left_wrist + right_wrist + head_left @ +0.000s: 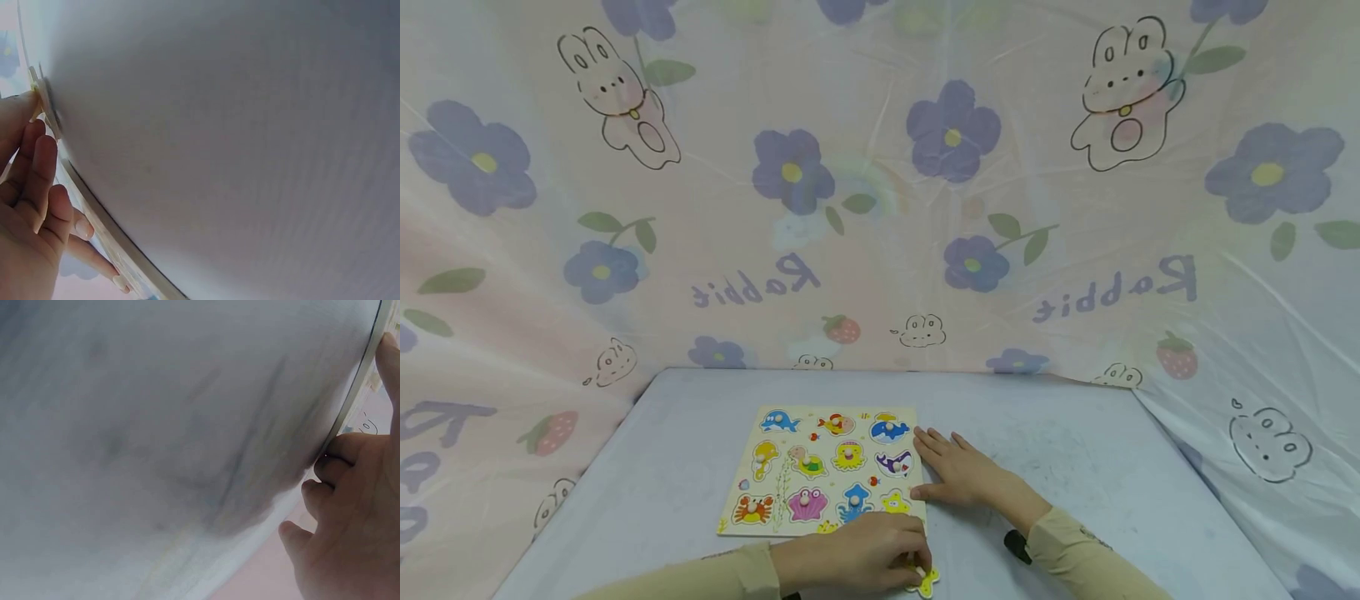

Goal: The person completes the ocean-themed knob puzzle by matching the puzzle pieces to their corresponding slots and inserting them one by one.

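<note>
A wooden peg puzzle board [778, 481] with sea-animal pictures lies on the white table. My left hand [868, 552] pinches a yellow star-shaped puzzle piece [928, 586] just off the board's near right corner. That piece [41, 100] stands close to the table surface in the left wrist view, between thumb and fingers. My right hand [958, 471] rests at the board's right edge, fingers stretched out and thumb touching the rim. The left hand covers part of the board's near edge. A yellow starfish picture [895, 502] shows in the board's near right corner.
Knobbed pieces sit in the board, among them a crab [752, 507], a pink shell [807, 503] and a blue squid [854, 501]. A dark object [1017, 547] shows under the right wrist. A printed curtain [865, 225] hangs behind and beside the table [1075, 450].
</note>
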Demonstrator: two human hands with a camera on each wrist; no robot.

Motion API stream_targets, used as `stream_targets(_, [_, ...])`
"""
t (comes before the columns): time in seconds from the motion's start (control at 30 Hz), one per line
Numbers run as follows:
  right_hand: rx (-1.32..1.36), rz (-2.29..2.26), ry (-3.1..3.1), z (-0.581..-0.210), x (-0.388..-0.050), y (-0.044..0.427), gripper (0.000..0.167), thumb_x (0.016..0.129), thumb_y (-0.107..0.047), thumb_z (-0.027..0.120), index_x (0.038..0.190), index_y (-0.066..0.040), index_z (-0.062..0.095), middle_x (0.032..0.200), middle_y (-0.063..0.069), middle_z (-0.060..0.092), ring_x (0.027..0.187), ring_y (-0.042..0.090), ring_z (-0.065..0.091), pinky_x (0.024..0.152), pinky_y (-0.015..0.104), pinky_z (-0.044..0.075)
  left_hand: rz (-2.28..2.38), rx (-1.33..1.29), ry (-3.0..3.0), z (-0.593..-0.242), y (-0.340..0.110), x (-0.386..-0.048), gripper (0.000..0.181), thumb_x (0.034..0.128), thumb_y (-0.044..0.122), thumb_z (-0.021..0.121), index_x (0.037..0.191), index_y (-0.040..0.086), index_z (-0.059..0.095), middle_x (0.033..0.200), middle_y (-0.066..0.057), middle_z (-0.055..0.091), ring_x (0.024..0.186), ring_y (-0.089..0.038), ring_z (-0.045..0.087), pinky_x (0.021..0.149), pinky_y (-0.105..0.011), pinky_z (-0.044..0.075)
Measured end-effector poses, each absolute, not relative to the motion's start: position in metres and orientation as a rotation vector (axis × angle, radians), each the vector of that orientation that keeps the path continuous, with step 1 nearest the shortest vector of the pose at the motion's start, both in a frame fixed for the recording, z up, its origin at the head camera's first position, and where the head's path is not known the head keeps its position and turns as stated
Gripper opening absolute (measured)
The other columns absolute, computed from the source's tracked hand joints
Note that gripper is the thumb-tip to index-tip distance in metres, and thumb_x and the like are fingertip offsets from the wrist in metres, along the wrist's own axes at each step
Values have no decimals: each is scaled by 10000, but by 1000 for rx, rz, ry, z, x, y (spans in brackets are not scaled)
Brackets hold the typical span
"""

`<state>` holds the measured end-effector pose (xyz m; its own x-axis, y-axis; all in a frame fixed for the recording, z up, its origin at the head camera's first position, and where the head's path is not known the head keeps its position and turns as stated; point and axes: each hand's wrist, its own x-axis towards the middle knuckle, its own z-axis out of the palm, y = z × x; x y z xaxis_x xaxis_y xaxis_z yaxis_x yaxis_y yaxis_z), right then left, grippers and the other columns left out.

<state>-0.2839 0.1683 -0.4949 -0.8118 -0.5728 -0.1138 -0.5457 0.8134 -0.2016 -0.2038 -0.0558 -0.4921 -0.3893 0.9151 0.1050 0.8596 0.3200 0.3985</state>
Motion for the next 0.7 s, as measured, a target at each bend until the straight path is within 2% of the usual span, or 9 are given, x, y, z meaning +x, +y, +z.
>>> stream_targets(0.4, [-889,-205,2836,-495,-284,167,934,957,-699,564,1612,-69,352,1703,77,262,1560,319,258,1234,600,195,712,1571,2573,-489,-68,-209,63,990,270,739,1049,248,739,989,185,627,812,122,501,710,-43,410])
stream_targets(0.7, [-886,-207,2837,-495,-284,167,931,955,-702,565,1611,-74,359,1703,65,266,1560,312,260,1233,599,200,717,1379,2724,-480,-79,-220,74,956,272,780,1020,250,752,964,206,631,782,82,530,689,-86,431])
